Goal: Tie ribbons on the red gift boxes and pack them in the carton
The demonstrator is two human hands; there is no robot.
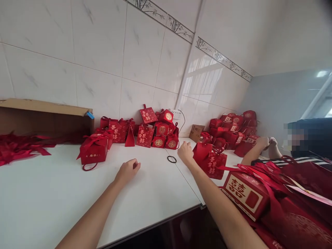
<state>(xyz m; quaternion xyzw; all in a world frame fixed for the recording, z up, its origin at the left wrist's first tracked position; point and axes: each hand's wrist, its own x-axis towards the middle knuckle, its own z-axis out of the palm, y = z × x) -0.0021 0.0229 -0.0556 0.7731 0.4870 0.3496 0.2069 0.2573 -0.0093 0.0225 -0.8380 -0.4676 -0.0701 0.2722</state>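
Observation:
My left hand (129, 170) rests on the white table (145, 204) with its fingers curled into a loose fist; nothing shows in it. My right hand (185, 153) is also curled closed, beside a red gift bag (202, 154), with nothing visible in its fingers. Between the two hands, nearer the right one, a black elastic band (171, 159) lies on the table. Left of my left hand stands a red gift box (93, 152) with a ribbon on top and a cord handle hanging down in front.
Along the tiled wall stand red gift bags (145, 135) and stacked red boxes (162, 129). A cardboard carton (46, 107) and loose red ribbons (23, 148) are on the left. More red boxes (245, 195) crowd the right front, where another person's hands (266, 141) show behind them.

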